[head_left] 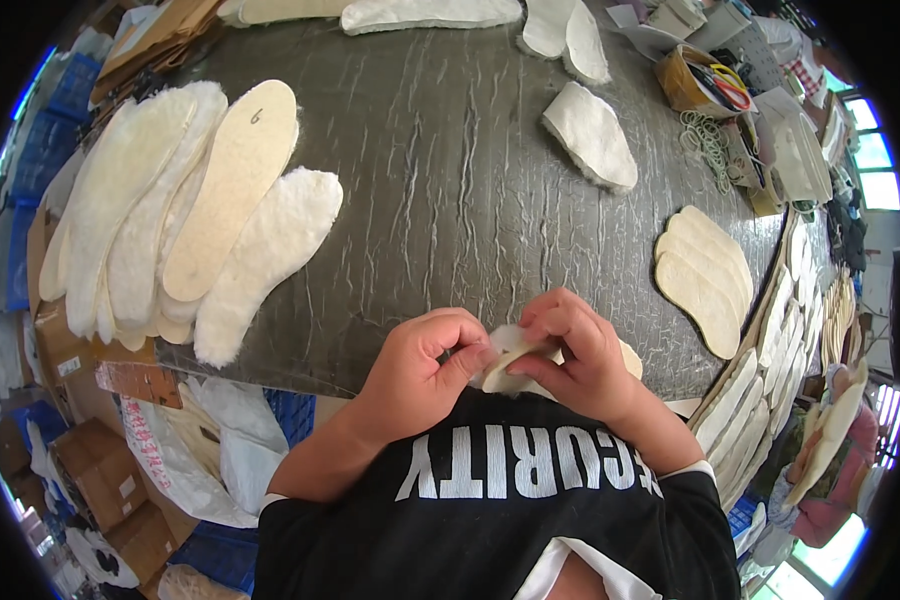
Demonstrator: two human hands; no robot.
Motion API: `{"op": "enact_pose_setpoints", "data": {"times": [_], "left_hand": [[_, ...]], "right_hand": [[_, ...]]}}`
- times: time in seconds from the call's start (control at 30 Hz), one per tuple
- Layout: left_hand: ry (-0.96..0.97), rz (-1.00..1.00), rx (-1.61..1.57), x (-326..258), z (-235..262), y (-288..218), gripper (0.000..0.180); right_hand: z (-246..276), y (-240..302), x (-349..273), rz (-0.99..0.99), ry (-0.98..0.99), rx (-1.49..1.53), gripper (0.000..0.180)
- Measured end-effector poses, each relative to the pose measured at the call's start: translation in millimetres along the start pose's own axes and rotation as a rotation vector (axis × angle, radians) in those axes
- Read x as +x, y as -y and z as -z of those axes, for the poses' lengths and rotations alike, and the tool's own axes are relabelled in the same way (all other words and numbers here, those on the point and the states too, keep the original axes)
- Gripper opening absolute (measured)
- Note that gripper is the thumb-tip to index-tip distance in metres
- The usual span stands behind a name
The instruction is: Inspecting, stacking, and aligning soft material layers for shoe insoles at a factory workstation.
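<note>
Close to my body, at the table's near edge, both hands grip a cream insole [500, 381] with white fluff at its end. My left hand [425, 370] pinches that fluffy end between thumb and fingers. Gripping the insole from the other side, my right hand [580, 355] has its thumb below and fingers curled above. The insole's other end shows past my right hand; its middle is hidden. To the left lies an overlapping pile of fleecy insoles [270, 235], with one smooth beige insole [235, 190] on top bearing a handwritten mark.
On the dark, creased table [420, 200], a single insole [592, 138] lies at the far right. A fanned stack of beige insoles [695, 280] sits nearer right. Other insoles [430, 12] line the far edge. A cardboard box of odds and ends [690, 85] stands far right beside coiled cord [705, 150].
</note>
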State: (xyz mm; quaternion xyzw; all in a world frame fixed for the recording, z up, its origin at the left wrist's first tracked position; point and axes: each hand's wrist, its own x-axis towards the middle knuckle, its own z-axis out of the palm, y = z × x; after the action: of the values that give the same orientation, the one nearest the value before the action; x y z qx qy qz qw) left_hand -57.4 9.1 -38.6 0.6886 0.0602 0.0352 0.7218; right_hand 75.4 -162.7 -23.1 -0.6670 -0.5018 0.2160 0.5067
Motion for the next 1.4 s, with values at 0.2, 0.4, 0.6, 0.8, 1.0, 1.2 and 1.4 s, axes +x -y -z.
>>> {"op": "enact_pose_setpoints", "data": {"times": [0.2,0.4,0.6,0.8,1.0,1.2,1.4], "left_hand": [[-0.151,-0.103,0.119,-4,-8,4,0.011],[-0.08,0.058,-0.245,-1,-18,9,0.025],[-0.102,-0.151,0.087,-2,-18,10,0.026],[-0.079,-0.286,-0.064,6,-23,11,0.023],[-0.076,-0.289,0.046,6,-20,6,0.021],[-0.154,-0.148,-0.086,5,-15,25,0.022],[-0.165,-0.172,0.001,6,-8,25,0.021]], "right_hand": [[7,18,6,-0.202,0.037,-0.104,0.046],[11,19,1,-0.229,0.058,-0.048,0.041],[14,27,5,-0.24,0.091,0.005,0.03],[13,19,2,0.023,0.002,0.0,0.021],[12,20,3,-0.069,0.048,0.11,0.019],[15,6,-3,-0.241,-0.003,0.019,0.021],[7,-2,-3,-0.23,0.074,-0.052,0.037]]}}
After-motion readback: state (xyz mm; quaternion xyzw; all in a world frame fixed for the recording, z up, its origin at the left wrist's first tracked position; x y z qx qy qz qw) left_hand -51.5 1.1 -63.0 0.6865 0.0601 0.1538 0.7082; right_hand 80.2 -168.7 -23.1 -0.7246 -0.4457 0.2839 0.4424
